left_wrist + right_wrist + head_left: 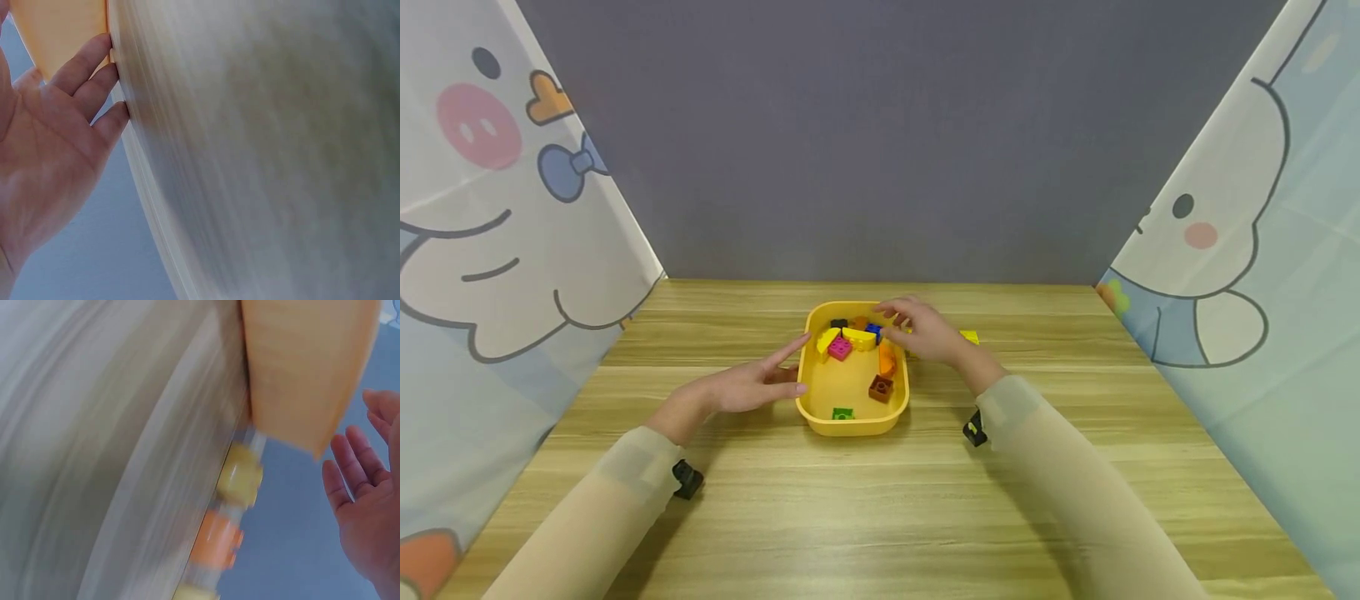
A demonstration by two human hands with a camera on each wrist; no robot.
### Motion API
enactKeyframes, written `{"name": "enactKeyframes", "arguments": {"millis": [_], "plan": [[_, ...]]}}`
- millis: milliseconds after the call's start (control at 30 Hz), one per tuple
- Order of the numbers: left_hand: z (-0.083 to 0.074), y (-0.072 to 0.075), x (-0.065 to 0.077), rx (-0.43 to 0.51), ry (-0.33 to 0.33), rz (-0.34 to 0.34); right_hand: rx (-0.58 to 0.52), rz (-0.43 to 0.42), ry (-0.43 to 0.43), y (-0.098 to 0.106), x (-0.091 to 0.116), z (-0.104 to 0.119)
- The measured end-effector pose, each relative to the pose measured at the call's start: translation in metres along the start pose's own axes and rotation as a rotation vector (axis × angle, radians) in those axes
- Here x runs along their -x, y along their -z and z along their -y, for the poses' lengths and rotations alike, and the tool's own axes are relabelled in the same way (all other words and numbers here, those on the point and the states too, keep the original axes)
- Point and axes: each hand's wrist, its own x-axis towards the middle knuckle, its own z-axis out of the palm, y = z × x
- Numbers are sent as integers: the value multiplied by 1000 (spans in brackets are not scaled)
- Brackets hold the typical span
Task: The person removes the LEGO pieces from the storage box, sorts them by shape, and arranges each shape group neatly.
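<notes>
A yellow plastic bin (850, 427) stands on the table and holds several toy building blocks. My left hand (741, 389) is at the bin's left side, its fingers extended against the wall. The left wrist view shows that hand (56, 134) with three fingertips low, beside the tabletop. My right hand (922, 333) hovers over the bin's right rim with loosely bent fingers. No block shows in the right hand (369, 481) in the right wrist view. Inside lie a pink block (839, 348), a brown block (881, 388), a green block (842, 413) and a blue block (874, 331).
Right of the bin, a yellow block (240, 476) and an orange block (215, 540) stand in a row on the table, blurred. Another yellow block (969, 337) shows behind the right wrist. A grey panel (880, 142) rises behind the wooden table (850, 517), with printed cloths at both sides.
</notes>
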Motion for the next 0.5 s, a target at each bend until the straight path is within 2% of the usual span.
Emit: {"name": "enactKeyframes", "arguments": {"millis": [233, 367, 500], "plan": [[-2, 0, -1, -4, 3, 7, 104, 30, 16, -23, -22, 16], [-2, 0, 0, 2, 5, 14, 206, 51, 2, -34, -31, 16], [-1, 1, 0, -3, 3, 13, 239, 54, -29, -41, -33, 14]]}}
